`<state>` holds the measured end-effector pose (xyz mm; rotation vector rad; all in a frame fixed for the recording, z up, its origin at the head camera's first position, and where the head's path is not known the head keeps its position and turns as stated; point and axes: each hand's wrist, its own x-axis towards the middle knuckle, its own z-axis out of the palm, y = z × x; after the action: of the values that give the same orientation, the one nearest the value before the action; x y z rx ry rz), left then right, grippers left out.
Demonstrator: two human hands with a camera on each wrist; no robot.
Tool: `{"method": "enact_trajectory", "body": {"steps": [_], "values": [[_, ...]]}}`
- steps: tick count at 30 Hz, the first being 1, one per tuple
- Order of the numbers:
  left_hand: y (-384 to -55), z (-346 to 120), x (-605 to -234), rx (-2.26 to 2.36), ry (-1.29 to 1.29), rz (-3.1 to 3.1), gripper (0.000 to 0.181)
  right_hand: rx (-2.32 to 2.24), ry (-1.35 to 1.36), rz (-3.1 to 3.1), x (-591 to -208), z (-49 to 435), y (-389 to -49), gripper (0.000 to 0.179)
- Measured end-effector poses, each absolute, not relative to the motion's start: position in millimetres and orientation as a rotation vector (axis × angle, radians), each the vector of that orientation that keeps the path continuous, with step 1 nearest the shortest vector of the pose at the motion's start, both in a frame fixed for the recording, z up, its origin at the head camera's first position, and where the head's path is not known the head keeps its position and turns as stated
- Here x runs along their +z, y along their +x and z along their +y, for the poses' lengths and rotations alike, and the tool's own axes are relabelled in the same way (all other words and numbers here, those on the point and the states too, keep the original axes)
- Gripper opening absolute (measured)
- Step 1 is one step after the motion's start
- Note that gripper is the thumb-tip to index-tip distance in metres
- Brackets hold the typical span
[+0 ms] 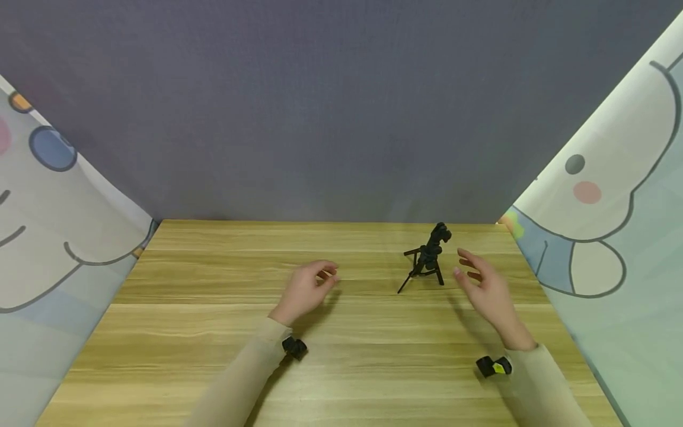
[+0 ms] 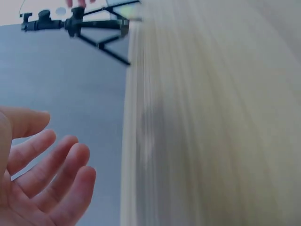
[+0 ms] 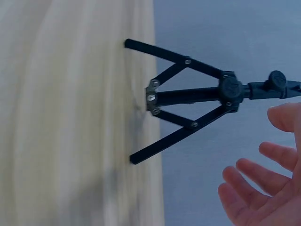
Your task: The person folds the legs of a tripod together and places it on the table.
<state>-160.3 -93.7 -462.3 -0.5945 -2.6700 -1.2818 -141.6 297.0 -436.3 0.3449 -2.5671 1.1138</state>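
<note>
A small black tripod [image 1: 428,254] stands on the wooden table with its legs spread, right of centre toward the back. In the right wrist view the tripod [image 3: 230,89] shows its hinged leg braces, centre column and a round knob. My right hand [image 1: 485,289] hovers just right of it, fingers loosely bent and holding nothing. To the tripod's left, a wider gap away, my left hand [image 1: 306,289] is held over the table with relaxed fingers and nothing in them. The left wrist view has the tripod [image 2: 73,26] at its top, beyond the left hand [image 2: 47,174].
The wooden table [image 1: 213,267] runs back to a dark grey panel [image 1: 331,118]. Pale cartoon-print sheets [image 1: 587,196] close off both sides. Each sleeve cuff carries a small black wrist camera [image 1: 294,347].
</note>
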Motion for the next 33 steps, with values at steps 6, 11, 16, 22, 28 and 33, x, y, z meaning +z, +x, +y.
{"method": "enact_trajectory", "body": {"steps": [6,11,16,22,28,33], "values": [[-169.2,-55.7,-468.1,-1.502,-0.617,-2.593,0.024,1.240,0.351,-2.501,-424.3,291.6,-147.1,0.042],[-174.4,-29.6,-471.2,-1.635,-0.635,-2.526,0.024,1.387,0.378,-2.432,-412.7,286.2,-151.2,0.041],[-177.8,-6.7,-475.2,-1.736,-0.634,-2.474,0.025,1.477,0.383,-2.393,-403.4,281.0,-155.3,0.043],[-177.9,16.7,-478.6,-1.781,-0.593,-2.493,0.025,1.565,0.375,-2.336,-394.0,272.9,-162.0,0.044],[-175.9,36.3,-480.6,-1.820,-0.577,-2.499,0.025,1.652,0.410,-2.265,-386.5,263.1,-167.5,0.044],[-174.6,49.8,-483.6,-1.873,-0.554,-2.505,0.027,1.718,0.445,-2.191,-386.7,258.4,-172.1,0.040]]}}
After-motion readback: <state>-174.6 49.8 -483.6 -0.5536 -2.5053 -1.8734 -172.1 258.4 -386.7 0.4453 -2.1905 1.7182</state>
